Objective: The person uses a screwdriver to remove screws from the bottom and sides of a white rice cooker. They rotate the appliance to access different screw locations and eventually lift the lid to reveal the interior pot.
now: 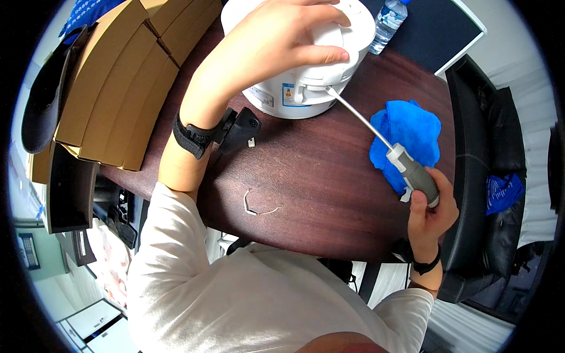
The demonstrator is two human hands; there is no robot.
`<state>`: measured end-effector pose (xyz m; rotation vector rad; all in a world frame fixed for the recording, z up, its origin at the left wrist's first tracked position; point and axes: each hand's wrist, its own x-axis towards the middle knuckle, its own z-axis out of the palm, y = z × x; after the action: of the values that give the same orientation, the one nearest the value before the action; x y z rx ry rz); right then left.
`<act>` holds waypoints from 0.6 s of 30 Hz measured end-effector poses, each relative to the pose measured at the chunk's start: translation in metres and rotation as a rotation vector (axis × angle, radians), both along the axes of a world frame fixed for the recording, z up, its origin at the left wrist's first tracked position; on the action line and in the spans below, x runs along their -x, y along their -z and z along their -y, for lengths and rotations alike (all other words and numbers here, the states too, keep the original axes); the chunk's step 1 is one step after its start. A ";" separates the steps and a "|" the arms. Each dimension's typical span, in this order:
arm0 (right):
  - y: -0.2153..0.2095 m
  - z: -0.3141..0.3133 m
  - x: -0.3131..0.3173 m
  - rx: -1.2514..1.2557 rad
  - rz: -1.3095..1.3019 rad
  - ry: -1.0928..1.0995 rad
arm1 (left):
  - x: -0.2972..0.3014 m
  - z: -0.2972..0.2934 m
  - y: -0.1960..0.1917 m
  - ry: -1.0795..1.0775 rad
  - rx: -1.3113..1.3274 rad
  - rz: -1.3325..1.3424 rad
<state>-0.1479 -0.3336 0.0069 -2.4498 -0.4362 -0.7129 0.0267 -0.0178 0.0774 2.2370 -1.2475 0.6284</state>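
Observation:
A white round appliance, which looks like a rice cooker, stands at the far middle of the table. My left hand lies on its top, thumb and fingers spread over the lid. My right hand is closed round the grey handle of a screwdriver. The shaft slants up to the left, and its tip touches or nearly touches the white latch-like part on the appliance's side. Beneath the handle is a crumpled blue cloth. A thin bent wire piece with a small sleeve lies near the table's front.
Cardboard boxes stand along the left. A water bottle and a dark panel with a white edge are at the back right. A small white piece lies on the brown table. Black seating is beyond the right edge.

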 end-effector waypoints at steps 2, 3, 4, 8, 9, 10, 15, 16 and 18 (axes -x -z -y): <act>0.001 0.001 0.001 -0.018 -0.012 0.009 | 0.000 0.001 0.000 0.008 0.001 0.015; 0.002 0.001 0.002 -0.027 -0.018 0.013 | 0.000 0.001 -0.001 0.011 0.001 0.022; 0.002 0.000 0.003 -0.050 -0.031 0.015 | 0.000 0.001 -0.001 0.012 0.002 0.020; 0.007 0.000 0.004 -0.119 -0.072 0.011 | 0.000 0.002 0.001 0.002 0.006 0.015; 0.009 0.002 0.004 -0.130 -0.080 0.007 | 0.000 0.002 0.002 -0.004 0.006 0.014; 0.010 0.002 0.004 -0.127 -0.074 0.005 | 0.000 0.002 0.001 -0.004 0.007 0.015; 0.009 0.000 0.003 -0.105 -0.069 0.011 | 0.000 0.002 0.002 0.012 0.020 0.037; 0.010 0.001 0.003 -0.107 -0.074 0.010 | 0.003 0.003 -0.001 0.001 0.014 0.019; 0.012 0.003 0.004 -0.111 -0.085 0.010 | 0.014 0.006 -0.009 -0.021 0.001 -0.015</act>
<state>-0.1514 -0.3361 -0.0047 -2.3691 -0.3426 -0.6181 0.0130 -0.0239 0.0868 2.2524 -1.2170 0.6186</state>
